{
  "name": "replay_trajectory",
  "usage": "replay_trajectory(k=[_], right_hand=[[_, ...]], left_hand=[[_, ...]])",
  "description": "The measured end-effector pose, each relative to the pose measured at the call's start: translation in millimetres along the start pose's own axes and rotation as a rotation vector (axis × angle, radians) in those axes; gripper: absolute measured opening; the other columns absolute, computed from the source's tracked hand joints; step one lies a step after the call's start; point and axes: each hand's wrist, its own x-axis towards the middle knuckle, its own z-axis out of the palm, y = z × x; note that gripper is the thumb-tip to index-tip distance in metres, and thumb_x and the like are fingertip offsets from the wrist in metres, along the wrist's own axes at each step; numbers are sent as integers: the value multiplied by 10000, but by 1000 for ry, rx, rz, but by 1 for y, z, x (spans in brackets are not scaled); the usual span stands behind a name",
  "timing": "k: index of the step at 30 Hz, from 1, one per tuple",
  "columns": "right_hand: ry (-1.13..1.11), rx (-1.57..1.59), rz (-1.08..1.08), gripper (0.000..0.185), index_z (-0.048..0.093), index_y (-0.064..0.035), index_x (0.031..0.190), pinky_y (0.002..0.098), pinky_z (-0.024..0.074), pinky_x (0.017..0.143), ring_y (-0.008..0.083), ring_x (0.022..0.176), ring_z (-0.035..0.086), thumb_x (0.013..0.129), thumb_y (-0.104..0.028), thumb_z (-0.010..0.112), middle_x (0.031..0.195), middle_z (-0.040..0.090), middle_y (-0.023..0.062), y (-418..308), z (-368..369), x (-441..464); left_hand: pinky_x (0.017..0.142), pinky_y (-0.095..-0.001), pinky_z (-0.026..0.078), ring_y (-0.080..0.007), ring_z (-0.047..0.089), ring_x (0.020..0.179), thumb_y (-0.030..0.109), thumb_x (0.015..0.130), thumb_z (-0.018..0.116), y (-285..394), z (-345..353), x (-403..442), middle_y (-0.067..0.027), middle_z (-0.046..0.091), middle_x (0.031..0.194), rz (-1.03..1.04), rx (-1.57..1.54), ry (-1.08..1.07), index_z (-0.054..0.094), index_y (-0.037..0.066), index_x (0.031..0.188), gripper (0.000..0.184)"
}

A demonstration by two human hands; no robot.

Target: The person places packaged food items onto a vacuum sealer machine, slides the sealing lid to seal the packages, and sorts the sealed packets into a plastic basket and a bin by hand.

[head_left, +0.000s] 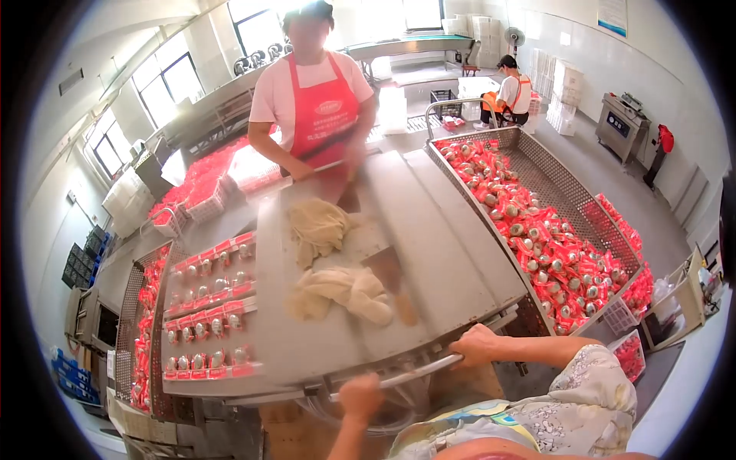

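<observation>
My right hand (475,346) is closed around the right end of a metal handle bar (418,371) at the near edge of a steel machine. Closed near the bar's left end is my left hand (360,395), blurred by motion. Beyond the bar stretches a flat steel cover (437,230). On it lie a crumpled cloth (318,226), a second cloth (345,295) and a scraper with a brown handle (395,284). To the left, rows of red-and-clear packets (203,326) with round grey-green contents lie on the steel surface.
A perforated bin (548,180) heaped with red packets (529,238) stands right of the machine. Another packet-filled bin (138,330) is at left. Opposite me a person in a red apron (326,100) stands at the far edge. Another person (510,96) sits farther back.
</observation>
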Motion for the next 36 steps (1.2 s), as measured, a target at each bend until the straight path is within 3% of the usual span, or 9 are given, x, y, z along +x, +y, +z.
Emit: replay_trajectory(k=[4, 10, 12, 14, 16, 18, 24, 28, 36], right_hand=[[-86, -74, 25, 335, 622, -76, 842, 440, 487, 689, 329, 805, 657, 723, -388, 651, 775, 666, 157, 10, 14, 9], [219, -160, 19, 155, 566, -137, 720, 450, 446, 461, 308, 542, 612, 659, -260, 638, 562, 576, 87, 34, 61, 8], [243, -231, 6, 174, 560, -138, 676, 447, 453, 482, 311, 544, 606, 593, -244, 669, 548, 567, 89, 29, 59, 11], [245, -301, 2, 193, 553, -116, 639, 436, 468, 518, 318, 542, 596, 535, -210, 686, 556, 571, 90, 24, 56, 13], [75, -402, 270, 153, 603, -73, 637, 425, 490, 657, 319, 711, 627, 594, -185, 698, 685, 613, 144, -12, 43, 19], [99, -455, 353, 412, 655, -47, 883, 430, 494, 720, 304, 773, 617, 595, -295, 814, 851, 606, 164, -87, 9, 33], [19, 463, 76, 583, 555, -63, 1201, 399, 424, 934, 281, 1152, 516, 731, -344, 756, 1191, 564, 115, -322, -17, 181], [121, 40, -334, 674, 416, -128, 1373, 461, 375, 1012, 394, 1256, 390, 801, -364, 682, 1414, 361, 179, -406, 17, 289], [341, 84, 57, 746, 375, -160, 1413, 574, 303, 1032, 552, 1269, 276, 813, -538, 606, 1455, 230, 288, -461, 63, 445]], left_hand=[[429, -390, 421, -246, 548, 483, 195, 667, 613, 4, 14, 0, -62, 522, 537, -26, 15, 36, 490, 159, 593, 148], [468, -378, 435, -229, 547, 528, 182, 708, 588, 3, 3, 6, -45, 527, 607, -34, -139, 13, 511, 162, 665, 90], [569, -377, 464, -231, 587, 690, 228, 739, 627, -2, 2, 1, -49, 574, 726, -35, -244, -88, 596, 111, 854, 167], [761, -366, 478, -240, 582, 906, 414, 693, 713, -14, -15, -6, -65, 589, 971, 30, -517, -130, 519, 91, 1243, 667], [949, -433, 434, -319, 518, 1136, 377, 736, 707, -44, -31, -16, -133, 522, 1243, 344, -739, 220, 512, 82, 1233, 610], [977, -445, 413, -330, 509, 1151, 361, 784, 683, -87, -44, -43, -154, 505, 1278, 390, -788, 321, 513, 66, 1214, 549], [1032, -458, 344, -366, 456, 1203, 317, 801, 706, -290, -77, -182, -196, 472, 1312, -344, -482, 409, 408, -8, 1336, 693], [1018, -465, 342, -412, 444, 1183, 297, 818, 688, -394, -106, -238, -242, 478, 1272, -609, -344, 450, 435, -47, 1279, 629], [1008, -447, 352, -392, 425, 1207, 413, 807, 694, -583, -140, -257, -247, 463, 1279, -642, 24, 414, 404, -53, 1299, 737]])
